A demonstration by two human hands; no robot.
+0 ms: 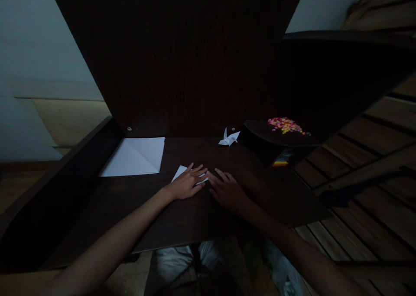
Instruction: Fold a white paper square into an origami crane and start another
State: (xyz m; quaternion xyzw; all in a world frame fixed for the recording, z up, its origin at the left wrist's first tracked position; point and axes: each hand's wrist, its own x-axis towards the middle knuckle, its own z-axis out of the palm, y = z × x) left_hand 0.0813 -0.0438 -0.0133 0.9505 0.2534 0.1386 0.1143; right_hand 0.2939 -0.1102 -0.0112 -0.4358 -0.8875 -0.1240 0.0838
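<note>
A small folded piece of white paper (178, 173) lies on the dark desk, partly hidden under my left hand (187, 184). That hand rests flat over it with the fingers spread. Close by on the right, my right hand (227, 189) lies on the desk with its fingers apart, its fingertips at the paper's right tip. Whether those fingertips press on the paper or only touch beside it, I cannot tell. Beyond the hands stands a folded white paper crane (229, 139), near the back panel.
White paper sheets (139, 157) with crease lines lie at the back left. On a raised corner shelf (260, 131) at the right is a pile of small colourful pieces (286, 125). Under it sits a yellow-orange item (280, 163). A side panel (65, 187) borders the desk's left.
</note>
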